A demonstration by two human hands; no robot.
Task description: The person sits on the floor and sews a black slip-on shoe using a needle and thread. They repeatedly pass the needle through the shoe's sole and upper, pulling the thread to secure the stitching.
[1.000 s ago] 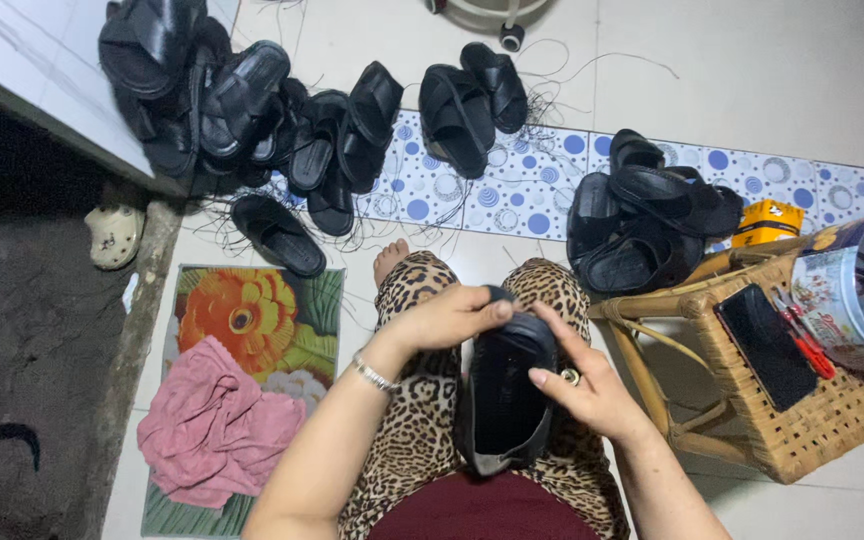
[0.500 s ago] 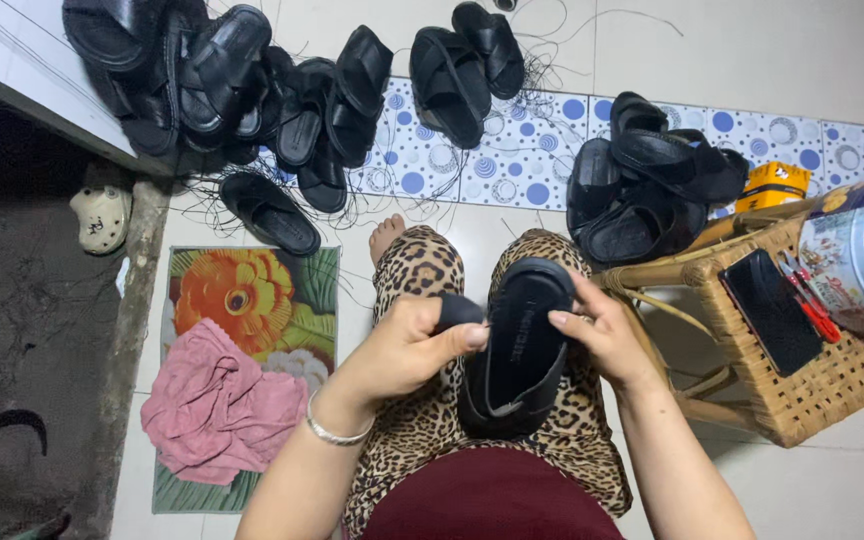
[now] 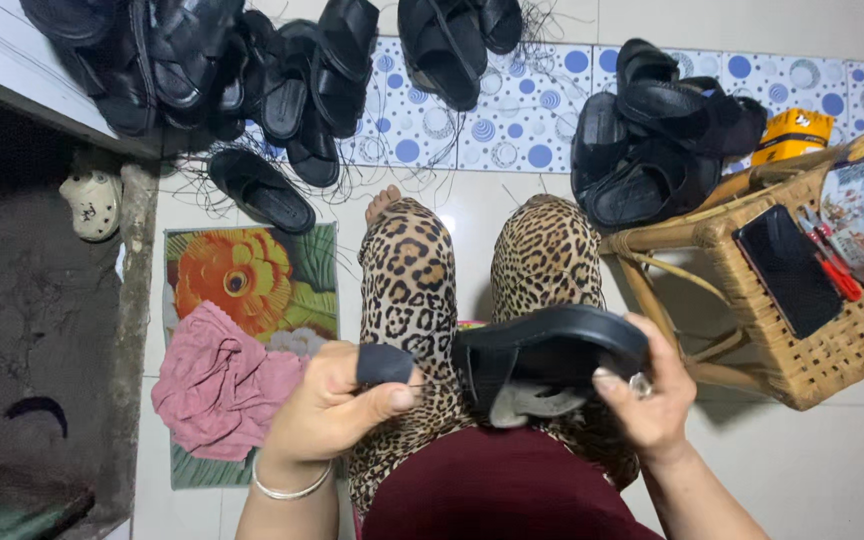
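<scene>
Over my lap, my right hand (image 3: 652, 400) grips a black slide sandal (image 3: 547, 358) turned on its side, sole edge up. My left hand (image 3: 327, 410) pinches the loose end of the sandal's black strap (image 3: 385, 364), held a little apart from the sole to its left. Thin threads run between strap and sandal. My legs in leopard-print trousers (image 3: 407, 290) stretch out below both hands. A silver bangle circles my left wrist.
Piles of black sandals lie at the top left (image 3: 202, 70), top middle (image 3: 442, 40) and right (image 3: 662, 150). A wicker stool (image 3: 802, 330) at right carries a dark phone (image 3: 787, 270), red snips and a tin. A pink cloth (image 3: 222, 390) rests on a flowered mat.
The sandal has been turned from upright to lying sideways across my lap. My left hand has pulled the strap end out to the left, away from the sole.
</scene>
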